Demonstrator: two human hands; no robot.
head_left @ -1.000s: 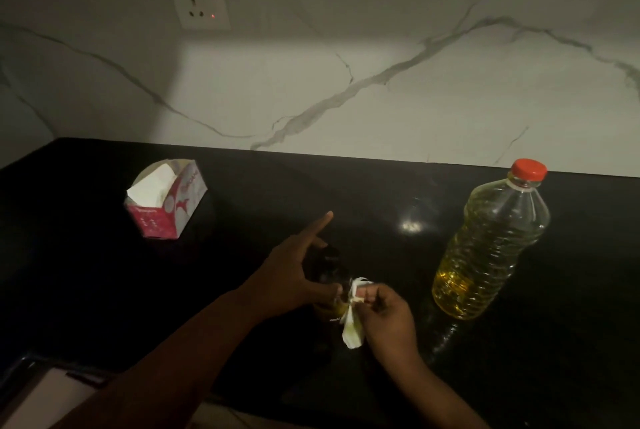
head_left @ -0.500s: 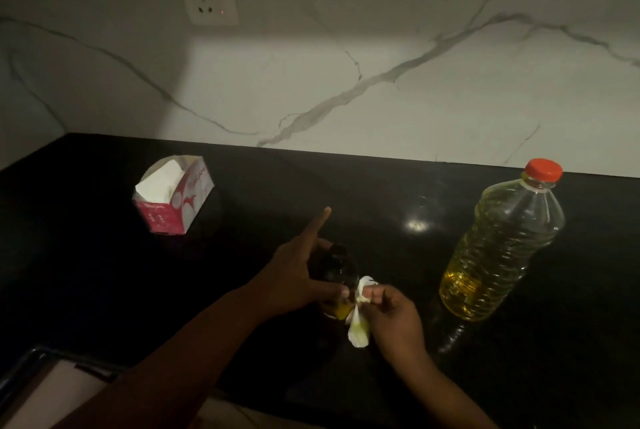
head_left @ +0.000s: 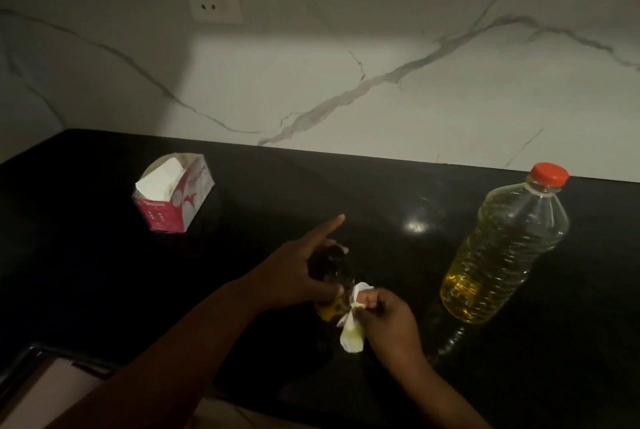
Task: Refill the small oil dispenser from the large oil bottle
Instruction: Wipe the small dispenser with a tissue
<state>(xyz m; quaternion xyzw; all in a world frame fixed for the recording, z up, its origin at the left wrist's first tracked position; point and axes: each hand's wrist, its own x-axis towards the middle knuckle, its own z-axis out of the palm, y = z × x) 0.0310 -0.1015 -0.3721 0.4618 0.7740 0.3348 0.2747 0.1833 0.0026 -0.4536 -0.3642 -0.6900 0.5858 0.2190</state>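
left hand (head_left: 294, 276) grips the small dark glass oil dispenser (head_left: 331, 281) mid-counter (head_left: 104, 272); right hand (head_left: 389, 321) pinches a crumpled white tissue (head_left: 351, 330) against it. the large clear plastic oil bottle (head_left: 502, 252) stands well right, open counter between.

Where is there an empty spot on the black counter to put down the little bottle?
Bare counter lies between the tissue box and the big oil bottle, back toward the marble wall. It is crowded in front, where the left hand holds the small dispenser and the right hand pinches a tissue.
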